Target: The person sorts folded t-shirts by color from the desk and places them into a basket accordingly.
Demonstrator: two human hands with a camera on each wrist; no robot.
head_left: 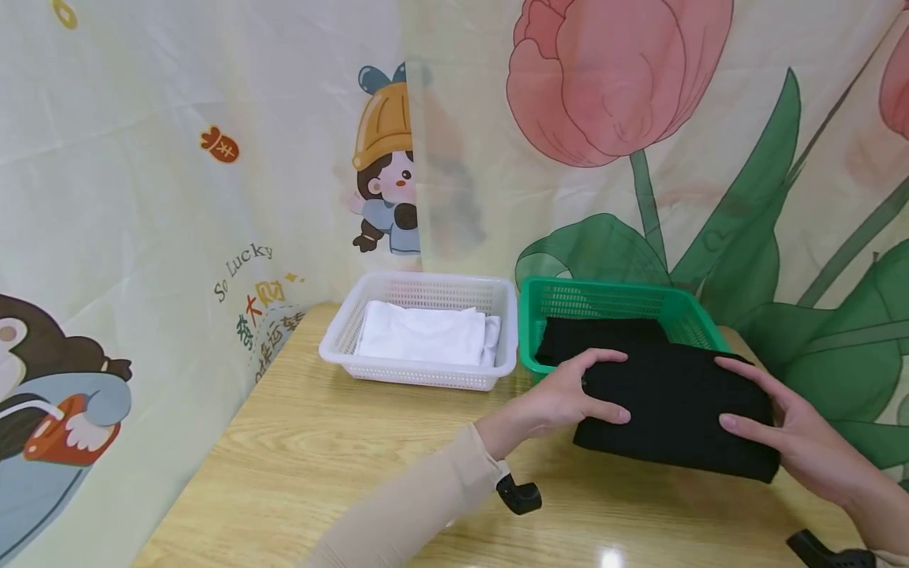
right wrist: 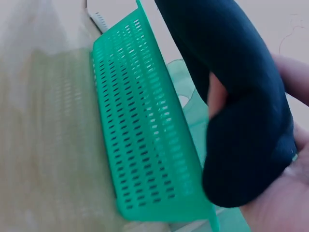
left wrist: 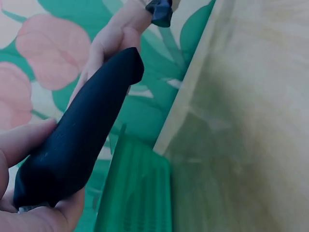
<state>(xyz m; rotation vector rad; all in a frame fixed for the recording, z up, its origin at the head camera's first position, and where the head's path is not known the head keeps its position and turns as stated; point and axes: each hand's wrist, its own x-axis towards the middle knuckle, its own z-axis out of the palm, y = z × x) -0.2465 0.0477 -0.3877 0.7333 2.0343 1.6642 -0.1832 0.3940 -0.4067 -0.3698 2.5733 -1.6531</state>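
A folded black cloth [head_left: 675, 410] is held up between both hands, in front of the green basket [head_left: 611, 292] and overlapping its front side in the head view. My left hand [head_left: 561, 398] grips the cloth's left end, thumb on the near face. At the other end my right hand [head_left: 795, 430] grips it, with thumb and a finger showing on the near face. Another piece of black cloth [head_left: 589, 335] lies inside the green basket. In the right wrist view the held cloth [right wrist: 246, 111] hangs as a thick fold beside the perforated basket wall [right wrist: 140, 116].
Left of the green basket stands a white basket [head_left: 419, 376] with folded white cloth [head_left: 422, 335] inside. Both sit near the back of the wooden table [head_left: 334, 442]. A printed curtain [head_left: 298, 142] hangs right behind them. Each wrist wears a small black device [head_left: 518, 495].
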